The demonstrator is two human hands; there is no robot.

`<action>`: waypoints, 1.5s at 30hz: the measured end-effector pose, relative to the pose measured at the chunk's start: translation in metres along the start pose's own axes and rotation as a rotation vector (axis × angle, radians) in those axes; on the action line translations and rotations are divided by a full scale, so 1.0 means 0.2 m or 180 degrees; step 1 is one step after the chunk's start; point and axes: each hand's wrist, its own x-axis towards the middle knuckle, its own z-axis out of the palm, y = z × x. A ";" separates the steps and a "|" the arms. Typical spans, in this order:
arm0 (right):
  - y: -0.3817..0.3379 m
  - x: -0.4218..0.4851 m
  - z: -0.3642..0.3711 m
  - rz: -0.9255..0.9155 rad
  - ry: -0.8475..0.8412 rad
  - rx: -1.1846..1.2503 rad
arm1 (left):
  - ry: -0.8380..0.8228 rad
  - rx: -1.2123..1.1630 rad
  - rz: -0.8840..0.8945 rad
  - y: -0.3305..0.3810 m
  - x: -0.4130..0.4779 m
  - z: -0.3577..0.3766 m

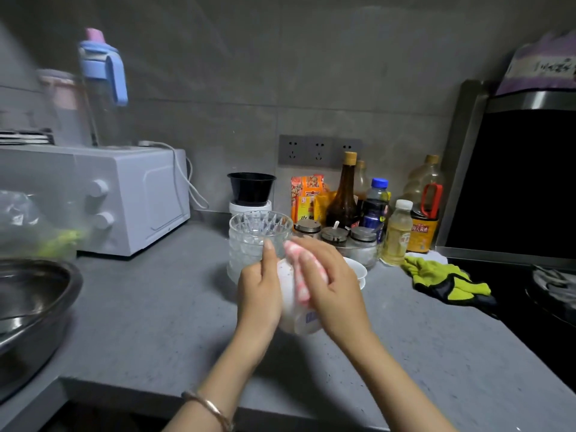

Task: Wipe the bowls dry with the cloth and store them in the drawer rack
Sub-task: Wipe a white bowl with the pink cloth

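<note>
Above the grey counter (pixel 156 322) my left hand (pixel 258 294) grips a small white bowl (pixel 291 310) tipped on its side, its foot toward me. My right hand (pixel 330 291) presses a pink and white cloth (pixel 300 275) against the bowl, fingers curled over the cloth. Just behind my hands stands a stack of clear cut-glass bowls (pixel 252 241). Two small white bowls (pixel 357 271) sit stacked on the counter to the right, partly hidden by my right hand. No drawer rack is in view.
A white microwave (pixel 124 198) stands at the left, a steel basin (pixel 31 307) at the near left edge. A black bowl (pixel 251 188), sauce bottles (pixel 344 194) and spice jars (pixel 335 236) line the back wall. A yellow-green cloth (pixel 442 279) lies beside the black stove (pixel 530 307).
</note>
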 end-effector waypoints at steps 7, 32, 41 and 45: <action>0.06 -0.14 0.06 0.0001 -0.0153 0.0239 | 0.0317 -0.0283 -0.0118 -0.01 0.04 -0.02; -0.04 0.05 -0.06 0.0554 -0.0520 0.0252 | -0.0651 0.1025 0.0745 0.07 0.01 -0.06; 0.02 -0.17 0.03 -0.0645 -0.0293 -0.0474 | 0.0393 -0.0163 -0.0221 0.07 0.05 -0.05; 0.01 -0.19 0.07 -0.1278 -0.0194 -0.1717 | 0.0060 -0.0165 -0.0451 0.04 0.05 -0.02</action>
